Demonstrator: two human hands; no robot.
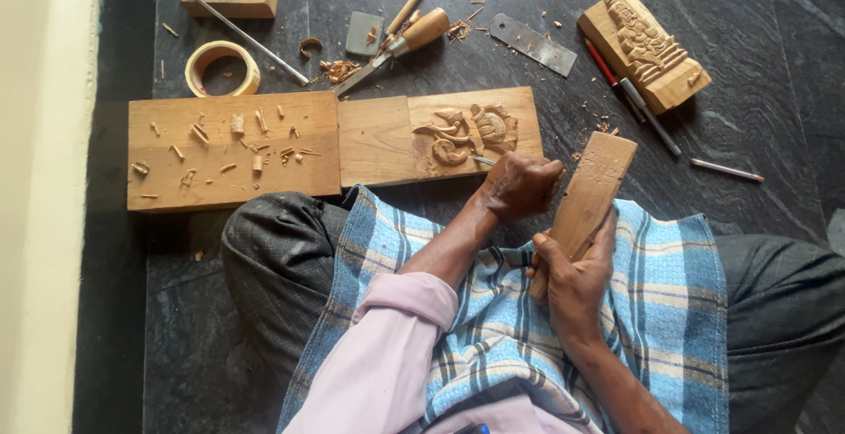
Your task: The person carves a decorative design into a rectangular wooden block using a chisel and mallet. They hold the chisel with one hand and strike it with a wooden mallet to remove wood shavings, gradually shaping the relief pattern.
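Your right hand (572, 280) is wrapped around the mallet (588, 194), whose long axis rises from your lap up and slightly right. Your left hand (519, 186) is fisted on a chisel (483, 160), its tip pointing left onto the carving (465, 132).

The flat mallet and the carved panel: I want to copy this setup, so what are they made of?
The mallet in the right hand looks like bare, unvarnished wood: pale brown, matte, visible grain. The carved panel seems to be similar raw wood, with fresh-cut relief and shavings nearby.
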